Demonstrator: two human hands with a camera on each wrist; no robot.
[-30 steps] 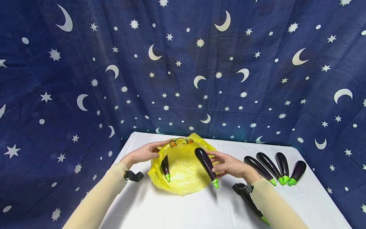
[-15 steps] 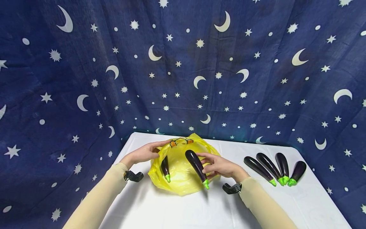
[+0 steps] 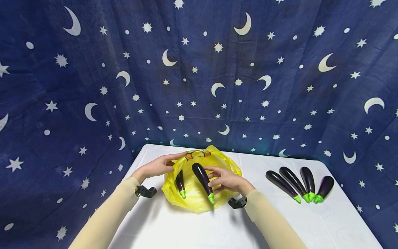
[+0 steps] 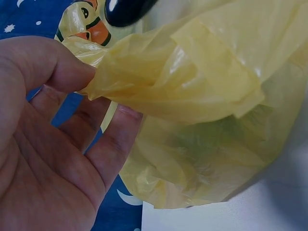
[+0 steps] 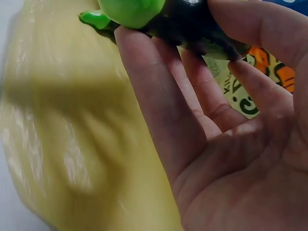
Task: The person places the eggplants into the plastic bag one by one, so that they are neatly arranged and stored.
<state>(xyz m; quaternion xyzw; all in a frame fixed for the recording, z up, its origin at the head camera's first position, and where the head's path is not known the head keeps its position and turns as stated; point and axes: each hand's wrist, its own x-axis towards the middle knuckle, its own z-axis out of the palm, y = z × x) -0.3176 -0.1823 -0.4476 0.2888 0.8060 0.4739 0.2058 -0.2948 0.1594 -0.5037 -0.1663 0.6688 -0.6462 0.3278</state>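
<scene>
A yellow plastic bag (image 3: 195, 204) lies with its mouth spread on the white table. My left hand (image 3: 156, 166) pinches the left edge of its mouth between thumb and fingers; the bag's edge (image 4: 159, 96) shows close up in the left wrist view. Inside the bag, toward the left, rests one eggplant (image 3: 180, 183) with a green stem end. My right hand (image 3: 228, 180) grips another dark, glossy eggplant (image 3: 202, 178) above the bag's opening, its green stem end toward me. In the right wrist view the fingers cover part of this eggplant (image 5: 134, 10).
On the right of the table (image 3: 192, 230) several eggplants lie fanned out, among them a leftmost eggplant (image 3: 281, 184) and a rightmost eggplant (image 3: 324, 188). A dark blue curtain (image 3: 199, 86) with moons and stars hangs behind and at both sides.
My right hand has moved left with the eggplant, from the bag's right edge to over its middle. An eggplant seen earlier beneath the right forearm no longer shows. The left hand has stayed put.
</scene>
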